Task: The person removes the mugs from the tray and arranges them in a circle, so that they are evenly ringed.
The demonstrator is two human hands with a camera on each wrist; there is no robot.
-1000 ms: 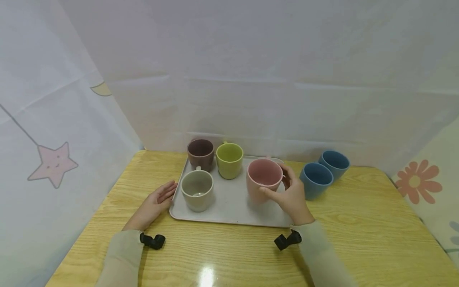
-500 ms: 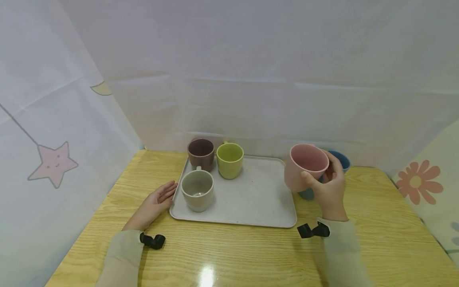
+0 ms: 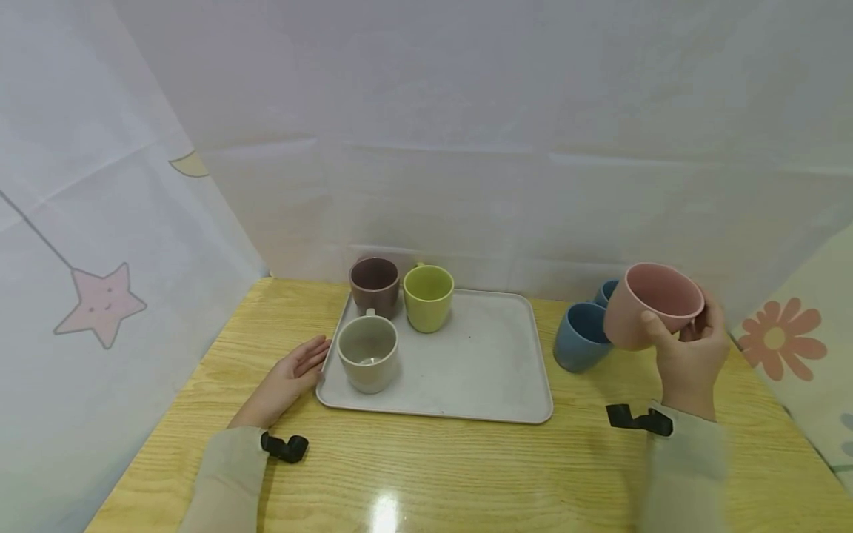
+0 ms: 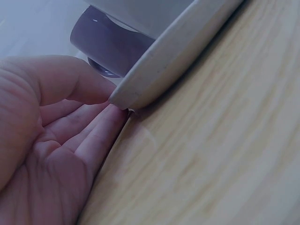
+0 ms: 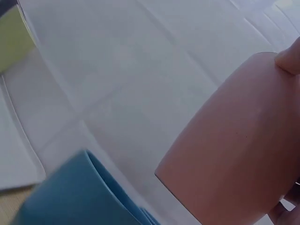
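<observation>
The pink mug [image 3: 626, 318] is gripped by my right hand [image 3: 693, 355], raised at the right of the table and tilted, its mouth upward. My thumb presses its near side while the fingers wrap the handle side, partly hidden. Just left of it stand two blue mugs, the nearer one [image 3: 577, 344] in full sight and the farther one [image 3: 605, 292] mostly covered by the pink mug. My left hand [image 3: 288, 379] rests on the table with fingers extended, fingertips touching the left edge of a pale tray [image 3: 480, 370]; the left wrist view shows the tray's rim [image 4: 154, 70] at the fingertips.
On the tray's left half stand a brown-purple mug [image 3: 375, 292], a lime-green mug [image 3: 428, 302] and a cream mug [image 3: 369, 363]. The wooden table [image 3: 426, 474] backs onto a white cloth [image 3: 453, 148], with more cloth at both sides.
My right hand has lifted the pink mug off the tray and carried it right, past the blue mugs, tilting it. The left hand and the other mugs stay put.
</observation>
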